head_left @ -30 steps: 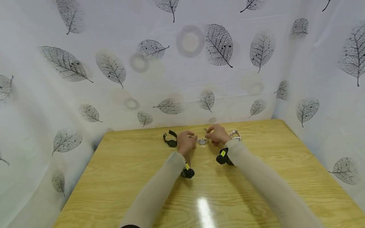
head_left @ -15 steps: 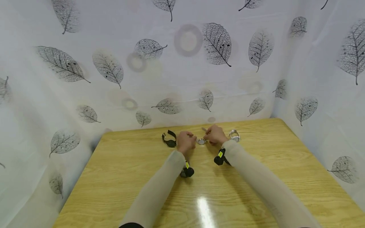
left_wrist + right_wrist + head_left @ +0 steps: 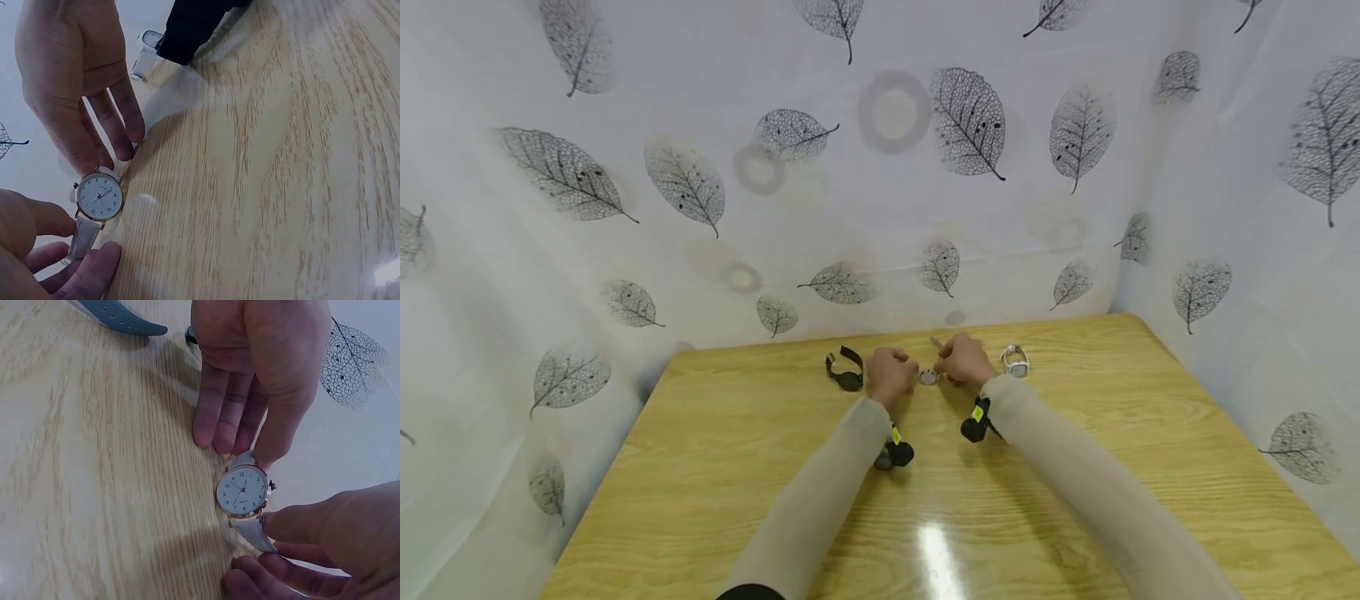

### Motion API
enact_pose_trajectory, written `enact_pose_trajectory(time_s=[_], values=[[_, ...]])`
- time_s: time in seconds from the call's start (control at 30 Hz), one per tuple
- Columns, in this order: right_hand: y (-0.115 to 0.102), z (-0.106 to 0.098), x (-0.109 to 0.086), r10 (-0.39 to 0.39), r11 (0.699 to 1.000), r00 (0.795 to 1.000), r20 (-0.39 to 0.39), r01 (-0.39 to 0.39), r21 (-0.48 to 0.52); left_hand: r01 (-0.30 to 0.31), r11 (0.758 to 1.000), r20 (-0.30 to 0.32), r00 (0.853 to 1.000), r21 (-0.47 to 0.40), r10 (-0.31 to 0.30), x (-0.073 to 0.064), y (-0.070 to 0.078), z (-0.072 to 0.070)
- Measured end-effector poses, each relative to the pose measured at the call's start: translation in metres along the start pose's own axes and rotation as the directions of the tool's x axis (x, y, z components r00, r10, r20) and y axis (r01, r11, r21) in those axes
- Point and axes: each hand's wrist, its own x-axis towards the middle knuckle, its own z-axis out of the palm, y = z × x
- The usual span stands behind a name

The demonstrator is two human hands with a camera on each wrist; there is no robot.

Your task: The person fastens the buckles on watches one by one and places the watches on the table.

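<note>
A wristwatch [image 3: 928,377] with a white dial, rose-gold case and pale strap lies between the two hands near the table's far side. My left hand [image 3: 891,375] pinches the strap on one side of the case, and in the left wrist view its thumb and fingers [image 3: 94,269] close around the strap. The strap on the opposite side is pinched by my right hand [image 3: 964,360], whose thumb [image 3: 300,519] lies along it in the right wrist view. A pale strap tip pokes out beyond the right hand. The dial [image 3: 242,490] faces up toward both wrist cameras.
Left of the left hand lies a black watch [image 3: 850,381] with its strap spread open. A white watch [image 3: 1017,367] stands right of the right hand. The wooden table [image 3: 737,467] meets a leaf-patterned curtain [image 3: 850,208] at its back and sides.
My right hand has shifted slightly left, toward the left hand, showing more of the white watch. The left hand stays nearly in place, and the head view has shifted a little.
</note>
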Motion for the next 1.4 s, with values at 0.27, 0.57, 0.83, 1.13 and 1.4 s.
enact_pose_trajectory(time_s=[0.27,0.57,0.83,1.13,1.4], values=[[-0.006,0.008,-0.003,-0.079,0.995,0.992,-0.100,0.072,-0.069,-0.022,0.998,-0.024,0.999,-0.060,0.021,-0.001,-0.002,0.001],[-0.003,0.012,-0.004,-0.117,0.993,0.975,-0.188,0.113,-0.031,-0.086,0.986,-0.008,0.996,-0.144,0.086,0.000,-0.006,0.002],[-0.001,0.004,-0.007,-0.144,0.985,0.971,-0.190,0.159,0.068,-0.177,0.953,0.044,0.980,-0.246,0.193,0.004,-0.009,-0.005],[-0.005,-0.010,-0.020,-0.216,0.948,0.965,-0.147,0.244,0.206,-0.203,0.845,0.098,0.953,-0.494,0.286,0.008,-0.009,-0.017],[-0.002,-0.014,-0.027,-0.251,0.927,0.961,-0.113,0.273,0.256,-0.234,0.786,0.118,0.925,-0.572,0.362,0.002,-0.008,-0.026]])
